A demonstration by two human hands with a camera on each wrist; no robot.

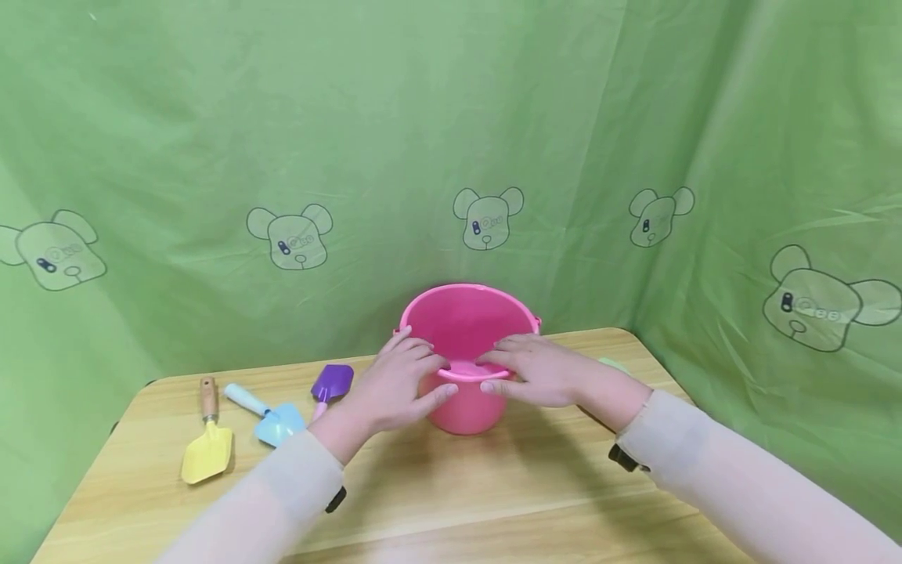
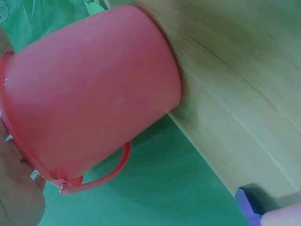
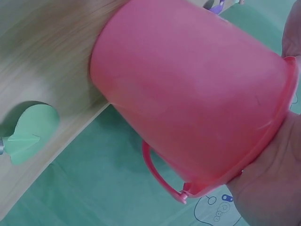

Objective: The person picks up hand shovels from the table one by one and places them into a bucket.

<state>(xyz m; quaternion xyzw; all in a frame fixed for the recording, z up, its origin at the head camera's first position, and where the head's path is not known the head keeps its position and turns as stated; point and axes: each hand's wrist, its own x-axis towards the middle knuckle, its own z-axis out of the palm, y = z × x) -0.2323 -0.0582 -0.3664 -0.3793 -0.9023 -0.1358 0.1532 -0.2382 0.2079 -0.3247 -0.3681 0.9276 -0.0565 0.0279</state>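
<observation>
A pink bucket (image 1: 468, 411) stands upright at the far edge of the table, its handle (image 2: 106, 181) hanging down behind it. My left hand (image 1: 396, 382) grips the near left part of the rim, fingers over the inside and thumb on the outer wall. On the near right part of the rim my right hand (image 1: 539, 370) holds in the same way, thumb outside. The two thumbs point toward each other across the front of the rim. Both palms sit against the rim in the wrist views. The bucket's bottom inside is hidden by the hands.
On the left of the wooden table (image 1: 451, 501) lie a yellow trowel (image 1: 207, 454) with a wooden handle, a light blue shovel (image 1: 279, 424) and a purple shovel (image 1: 333, 382). A green shovel (image 3: 37, 129) lies to the right, mostly behind the right forearm. Green curtains (image 1: 395, 141) hang close behind.
</observation>
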